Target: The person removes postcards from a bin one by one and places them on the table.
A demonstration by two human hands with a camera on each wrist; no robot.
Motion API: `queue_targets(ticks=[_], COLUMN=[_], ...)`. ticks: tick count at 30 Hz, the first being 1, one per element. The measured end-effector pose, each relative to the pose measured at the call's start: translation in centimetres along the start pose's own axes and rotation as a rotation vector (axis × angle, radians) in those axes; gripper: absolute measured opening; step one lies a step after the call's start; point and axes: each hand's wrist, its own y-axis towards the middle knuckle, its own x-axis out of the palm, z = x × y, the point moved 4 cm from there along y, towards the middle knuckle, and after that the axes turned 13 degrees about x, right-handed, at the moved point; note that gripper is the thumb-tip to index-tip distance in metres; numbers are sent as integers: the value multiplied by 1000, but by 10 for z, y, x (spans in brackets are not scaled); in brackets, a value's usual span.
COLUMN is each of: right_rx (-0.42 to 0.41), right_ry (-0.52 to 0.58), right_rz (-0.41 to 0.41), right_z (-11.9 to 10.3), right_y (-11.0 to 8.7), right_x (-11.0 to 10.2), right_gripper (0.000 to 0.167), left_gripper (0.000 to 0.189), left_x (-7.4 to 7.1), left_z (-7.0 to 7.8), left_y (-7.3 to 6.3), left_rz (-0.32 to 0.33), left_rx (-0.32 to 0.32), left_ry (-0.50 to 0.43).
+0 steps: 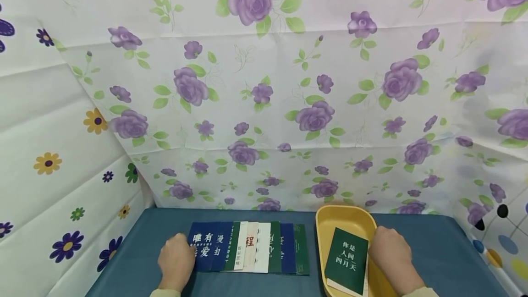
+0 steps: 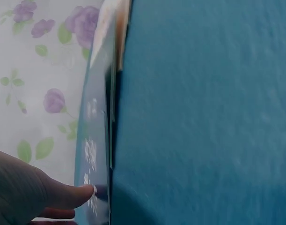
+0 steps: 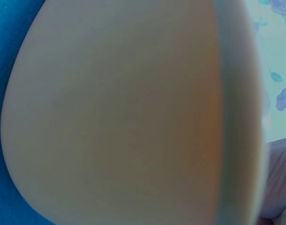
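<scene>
My left hand (image 1: 177,260) is at the left end of a row of overlapping booklets, its fingers bent at the edge of the dark blue booklet (image 1: 204,240) with white characters. In the left wrist view the thumb (image 2: 79,196) lies against that blue cover; the other fingers are mostly cut off. My right hand (image 1: 393,258) grips the right rim of a yellow tray (image 1: 345,213). Inside the tray lies a dark green booklet (image 1: 350,251) with white characters, pale pages showing beneath it. The tray's outer wall (image 3: 114,112) fills most of the right wrist view.
The row continues right with a white booklet (image 1: 261,251), blue ones and a dark green booklet (image 1: 303,251) beside the tray. All stand on a blue-green table (image 1: 247,285). A flowered sheet (image 1: 268,104) hangs behind, with another flowered sheet (image 1: 70,136) at left.
</scene>
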Motion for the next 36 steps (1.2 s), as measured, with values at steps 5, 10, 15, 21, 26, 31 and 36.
queue_targets(ticks=[5, 10, 15, 21, 26, 31, 36], right_rx=[4, 4, 7, -6, -11, -9, -12], right_ry=[-4, 0, 4, 3, 6, 6, 7], right_rz=[-2, -15, -21, -6, 5, 3, 2], right_z=[1, 2, 2, 2, 3, 3, 2], right_y=[0, 1, 1, 0, 1, 1, 2], right_x=[1, 1, 2, 1, 1, 1, 1], right_gripper=[12, 13, 14, 14, 12, 13, 14], left_gripper=[35, 47, 50, 48, 51, 56, 59], left_x=[-11, -29, -39, -43, -38, -28, -18], left_z=[20, 59, 100, 151, 191, 225, 251], left_y=[-2, -1, -1, -8, -17, -26, -37], left_rz=[133, 261, 330, 381, 377, 321, 242], left_rx=[55, 154, 245, 378, 465, 562, 606], left_ry=[-34, -97, -148, -226, -252, -296, -299])
